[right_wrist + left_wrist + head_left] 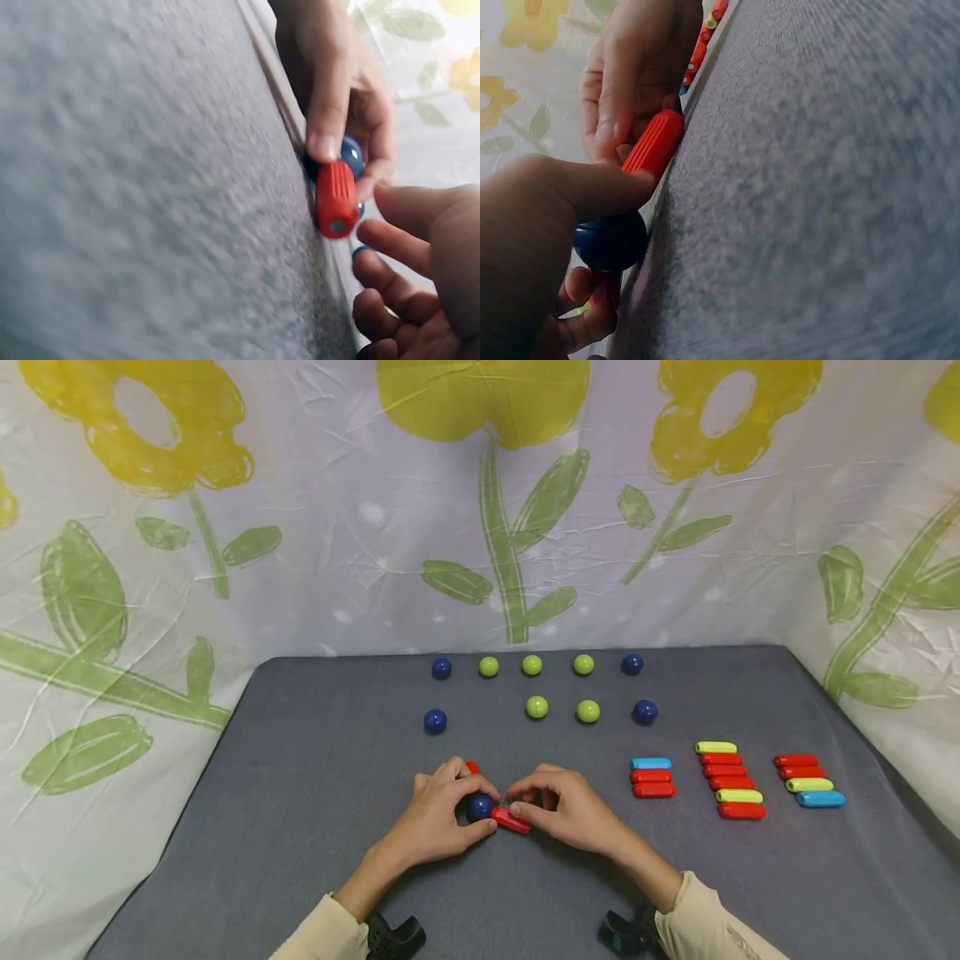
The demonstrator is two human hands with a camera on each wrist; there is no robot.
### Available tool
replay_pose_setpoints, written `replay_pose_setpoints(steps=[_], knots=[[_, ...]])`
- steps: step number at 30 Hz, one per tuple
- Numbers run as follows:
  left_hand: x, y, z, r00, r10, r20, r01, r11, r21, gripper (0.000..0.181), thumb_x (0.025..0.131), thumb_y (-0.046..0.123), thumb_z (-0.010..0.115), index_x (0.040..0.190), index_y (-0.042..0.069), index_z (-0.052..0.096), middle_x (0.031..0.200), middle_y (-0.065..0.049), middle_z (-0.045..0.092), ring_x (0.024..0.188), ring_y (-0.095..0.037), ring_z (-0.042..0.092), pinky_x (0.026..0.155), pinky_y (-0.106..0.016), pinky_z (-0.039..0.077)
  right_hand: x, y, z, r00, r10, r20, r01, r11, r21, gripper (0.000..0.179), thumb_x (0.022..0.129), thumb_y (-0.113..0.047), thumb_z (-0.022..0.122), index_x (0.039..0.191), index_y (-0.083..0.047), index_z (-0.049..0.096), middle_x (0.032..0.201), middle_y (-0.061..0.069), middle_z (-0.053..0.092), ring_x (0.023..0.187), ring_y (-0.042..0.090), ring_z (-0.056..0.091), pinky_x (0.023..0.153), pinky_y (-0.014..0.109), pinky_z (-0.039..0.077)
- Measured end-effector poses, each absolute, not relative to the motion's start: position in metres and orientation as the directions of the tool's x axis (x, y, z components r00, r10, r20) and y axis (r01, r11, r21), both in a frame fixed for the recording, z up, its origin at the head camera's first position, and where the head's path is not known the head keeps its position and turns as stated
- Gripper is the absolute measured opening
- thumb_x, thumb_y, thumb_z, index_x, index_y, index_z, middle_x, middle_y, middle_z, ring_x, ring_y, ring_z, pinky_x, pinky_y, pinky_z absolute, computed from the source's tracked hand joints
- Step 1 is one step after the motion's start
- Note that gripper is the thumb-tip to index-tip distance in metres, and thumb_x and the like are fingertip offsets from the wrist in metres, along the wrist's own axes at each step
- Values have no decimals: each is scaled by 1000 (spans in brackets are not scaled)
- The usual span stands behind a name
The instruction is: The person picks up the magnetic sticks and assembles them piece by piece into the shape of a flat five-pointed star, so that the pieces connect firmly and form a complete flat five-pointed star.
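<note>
My left hand grips a dark blue ball between thumb and fingers, low over the grey table. A ribbed red rod meets the ball and points toward my right hand; the left thumb lies by its near end. Behind the left fingers, part of a second red rod shows, and whether it touches the ball is hidden. My right hand hovers beside the first rod's free end. Seen from the right wrist, its fingers are loosely bent, apart from the rod, whose end bears a small greyish disc.
Green balls and blue balls stand in two rows toward the back of the grey table. On the right lie three stacks of red, yellow-green and light blue rods. A flower-printed cloth hangs behind.
</note>
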State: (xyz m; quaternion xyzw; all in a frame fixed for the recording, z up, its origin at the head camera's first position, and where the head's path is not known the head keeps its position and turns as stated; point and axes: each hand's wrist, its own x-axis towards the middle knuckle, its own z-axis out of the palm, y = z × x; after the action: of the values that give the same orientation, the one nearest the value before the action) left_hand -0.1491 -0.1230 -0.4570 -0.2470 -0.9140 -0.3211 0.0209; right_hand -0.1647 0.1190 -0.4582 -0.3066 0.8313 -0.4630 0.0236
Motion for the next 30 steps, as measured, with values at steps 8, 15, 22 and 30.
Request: replay_pose_setpoints(steps=[8,15,22,30], knots=[[-151,-124,-456,-882,436,180,453,677,580,34,74,45,90,101,36,73,91,11,45,82,-5,40,78,-37,22,-184,121,-457,-891,-348,290,-422,403,-812,20,90,-19,79,108,-11,77,92,2,67,66,9,52,59,23,44],[-152,-123,-458,-869,460,183,474,669,572,34,74,46,89,105,40,76,87,10,42,79,-7,36,76,-37,19,-205,118,-459,-939,-208,275,-343,489,-802,63,90,-18,79,146,-6,53,141,21,52,65,8,56,61,22,48],[-151,-123,-457,-871,455,185,473,674,567,30,73,47,89,100,40,77,86,10,42,78,-7,35,75,-36,20,-230,111,-457,-950,-185,252,-312,580,-752,78,92,-14,76,157,-6,35,158,29,34,71,23,64,71,35,55],[-152,-123,-456,-875,447,188,470,688,554,29,74,46,89,100,39,77,87,11,41,79,-8,34,75,-35,20,-240,109,-456,-942,-226,246,-334,612,-716,50,94,-9,71,142,-5,59,133,21,62,90,32,66,81,45,54]])
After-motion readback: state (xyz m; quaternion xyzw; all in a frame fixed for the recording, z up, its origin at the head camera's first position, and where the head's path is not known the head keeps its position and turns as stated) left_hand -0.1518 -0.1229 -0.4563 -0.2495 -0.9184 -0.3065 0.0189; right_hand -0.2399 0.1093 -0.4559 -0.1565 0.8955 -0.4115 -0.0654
